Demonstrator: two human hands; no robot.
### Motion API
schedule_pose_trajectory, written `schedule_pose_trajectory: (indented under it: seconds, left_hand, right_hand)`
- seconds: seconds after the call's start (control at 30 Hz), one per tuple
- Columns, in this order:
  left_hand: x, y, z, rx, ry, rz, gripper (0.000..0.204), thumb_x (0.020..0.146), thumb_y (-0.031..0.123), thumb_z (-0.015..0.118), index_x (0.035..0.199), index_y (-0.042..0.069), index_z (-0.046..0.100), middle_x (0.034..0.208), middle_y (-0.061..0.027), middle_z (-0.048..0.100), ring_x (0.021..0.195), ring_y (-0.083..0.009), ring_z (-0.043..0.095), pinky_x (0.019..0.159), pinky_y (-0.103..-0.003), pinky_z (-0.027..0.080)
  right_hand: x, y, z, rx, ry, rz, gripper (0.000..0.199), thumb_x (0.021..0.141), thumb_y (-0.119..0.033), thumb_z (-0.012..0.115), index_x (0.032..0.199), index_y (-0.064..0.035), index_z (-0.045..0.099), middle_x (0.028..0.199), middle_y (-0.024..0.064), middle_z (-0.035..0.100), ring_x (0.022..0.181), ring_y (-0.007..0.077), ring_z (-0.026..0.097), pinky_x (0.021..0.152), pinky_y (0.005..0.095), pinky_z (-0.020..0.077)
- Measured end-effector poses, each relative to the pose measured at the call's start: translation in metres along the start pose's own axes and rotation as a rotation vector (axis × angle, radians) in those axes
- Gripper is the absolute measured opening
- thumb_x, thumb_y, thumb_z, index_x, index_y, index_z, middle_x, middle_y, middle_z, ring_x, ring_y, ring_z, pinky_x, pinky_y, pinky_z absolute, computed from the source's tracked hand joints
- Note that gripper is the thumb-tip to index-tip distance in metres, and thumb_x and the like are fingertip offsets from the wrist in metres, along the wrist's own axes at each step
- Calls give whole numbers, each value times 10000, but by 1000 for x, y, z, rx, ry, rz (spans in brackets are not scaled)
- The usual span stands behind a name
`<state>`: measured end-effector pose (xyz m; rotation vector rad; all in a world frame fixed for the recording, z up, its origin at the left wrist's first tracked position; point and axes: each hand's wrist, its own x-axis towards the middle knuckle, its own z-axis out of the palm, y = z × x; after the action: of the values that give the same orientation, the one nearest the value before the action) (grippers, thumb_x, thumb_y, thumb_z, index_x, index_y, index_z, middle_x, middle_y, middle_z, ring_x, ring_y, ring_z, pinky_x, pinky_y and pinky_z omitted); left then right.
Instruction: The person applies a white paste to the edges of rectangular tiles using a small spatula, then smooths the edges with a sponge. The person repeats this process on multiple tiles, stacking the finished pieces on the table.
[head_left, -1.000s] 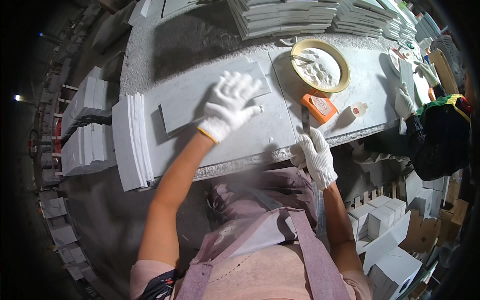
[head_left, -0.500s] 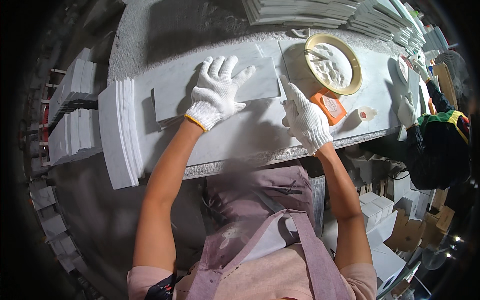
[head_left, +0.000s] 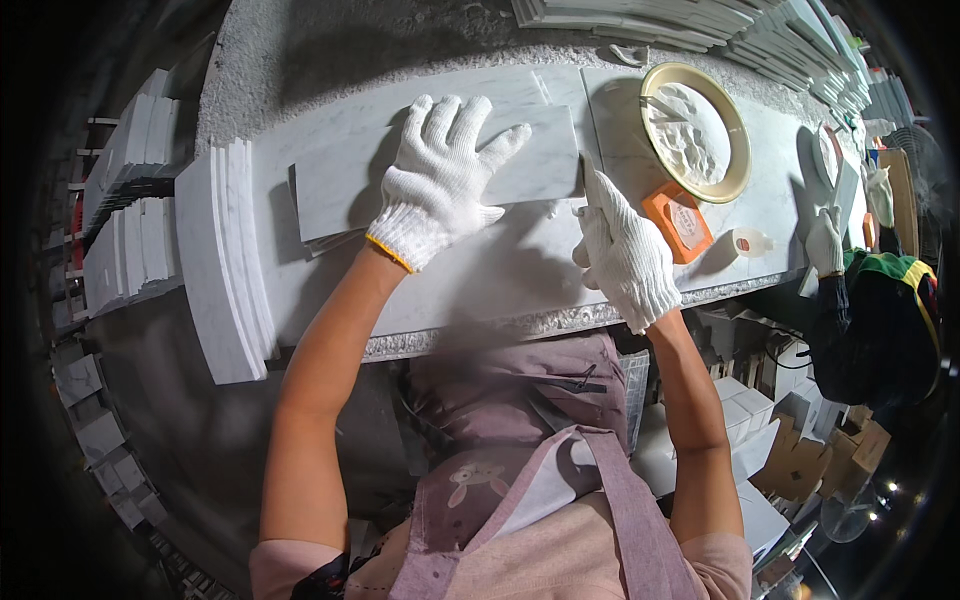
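Grey-veined white marble makes up the long workbench (head_left: 470,290) I am looking down on, its near edge rough and crumbly. On it lies a flat rectangular marble tile (head_left: 340,185), smooth and pale with faint grey streaks, running left to right across the far half of the bench. My left hand (head_left: 440,185), in a knitted white cotton glove with a yellow cuff band, lies flat on the tile's right half with the fingers spread wide. My right hand (head_left: 625,255), gloved the same way, sits just beside the tile's right end, fingers held together and pointing at that edge; I cannot tell whether it pinches anything. At the left end of the bench a stack of thin marble slabs (head_left: 225,265) hangs over the near edge, curved by the lens. To the right stands a round dish with a gold rim (head_left: 738,150), something white and lumpy inside, and next to it a small orange rectangular block (head_left: 678,222) and a small clear bottle (head_left: 750,241). At the far right another person's gloved hand (head_left: 825,240) rests on the bench.
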<state>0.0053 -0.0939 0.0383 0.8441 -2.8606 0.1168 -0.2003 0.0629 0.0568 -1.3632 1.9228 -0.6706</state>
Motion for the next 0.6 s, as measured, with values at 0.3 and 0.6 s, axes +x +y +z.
schedule_pose_trajectory:
  seconds: [0.3,0.6]
  left_hand:
    - [2,-2,2,-40,27,5,887,715,567,868,1514,299,591,1490,-155,523,1394,-377,446,1226,-610,274]
    - [4,-2,1,-50,34,2,872,683,535,892,1480,304,625,1473,-155,530,1385,-379,451,1212,-613,287]
  right_hand:
    - [2,-2,3,-60,54,-31,591,1037,-135,528,1608,-56,400,775,124,691,632,242,679,620,370,554]
    - [12,-5,5,-22,-23,95,573,998,-111,549,1559,-71,438,889,139,724,764,292,713,681,410,568]
